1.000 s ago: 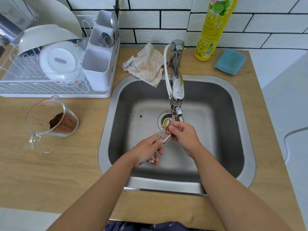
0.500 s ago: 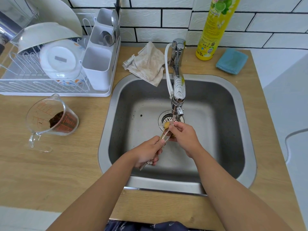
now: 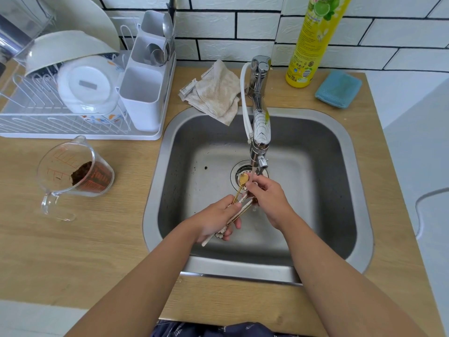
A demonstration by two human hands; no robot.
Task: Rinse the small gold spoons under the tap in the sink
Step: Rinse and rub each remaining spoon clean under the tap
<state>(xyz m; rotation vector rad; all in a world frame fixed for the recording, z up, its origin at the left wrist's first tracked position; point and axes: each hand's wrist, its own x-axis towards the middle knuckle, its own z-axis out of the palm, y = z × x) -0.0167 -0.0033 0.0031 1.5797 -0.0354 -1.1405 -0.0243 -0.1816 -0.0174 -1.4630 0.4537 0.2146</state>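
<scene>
Gold metal caught the light at the centre of the frame, where the small gold spoons with pale handles (image 3: 239,203) were held over the drain of the stainless steel sink (image 3: 340,190). The left hand (image 3: 215,221) gripped the bundle of handles, fingers curled round them, with the handle ends poking out below the palm. The right hand (image 3: 269,198) had its fingertips pinched on the bowl end of a spoon, right under the thin stream from the chrome tap with a white hose (image 3: 258,113). One bowl stood clear of the fingers, just left of the water.

From here the likeliest slip, as I judged it, was a wet handle sliding out of the loose bundle and dropping onto the drain strainer (image 3: 239,172) directly below. Water glancing off a bowl could also splash over the rim onto the light wooden surface (image 3: 97,239).

Further out, a crumpled beige cloth (image 3: 216,93) lay at the sink's upper edge, a clear measuring jug holding brown grounds (image 3: 75,173) stood at left, and a white dish rack (image 3: 73,98) filled the upper left.
</scene>
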